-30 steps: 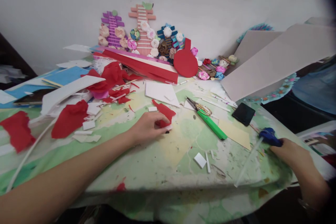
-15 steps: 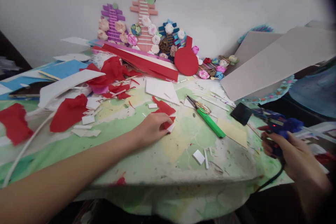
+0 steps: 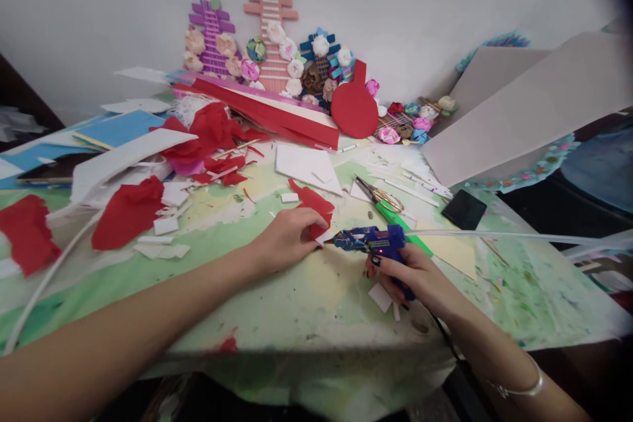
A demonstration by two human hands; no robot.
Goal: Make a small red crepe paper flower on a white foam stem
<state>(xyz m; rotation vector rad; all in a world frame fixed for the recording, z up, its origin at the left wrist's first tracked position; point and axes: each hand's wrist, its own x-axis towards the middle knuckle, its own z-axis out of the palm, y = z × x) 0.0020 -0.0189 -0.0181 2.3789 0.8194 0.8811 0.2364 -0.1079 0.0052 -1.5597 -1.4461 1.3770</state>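
Pinched between the fingers of my left hand (image 3: 289, 237) is a red paper piece (image 3: 312, 203) with a small white piece (image 3: 324, 237) at its lower edge. My right hand (image 3: 413, 273) is wrapped round the handle of a blue glue gun (image 3: 378, 241), which has a long clear glue stick (image 3: 475, 233) running out of its back. The gun's nozzle points left, at the white piece by my left fingertips; whether they touch is hard to tell. Scissors (image 3: 380, 195) and a green-handled cutter (image 3: 390, 213) lie behind the gun.
Red paper scraps (image 3: 129, 212) and white bits lie on the left. A red round piece with a stem (image 3: 355, 111) leans near flower decorations (image 3: 277, 49) at the wall. A black square (image 3: 463, 210) and large grey boards (image 3: 514, 105) are on the right.
My right hand has brought the glue gun left from the table's right side to my left fingertips. My left hand has barely moved and still holds the red piece.
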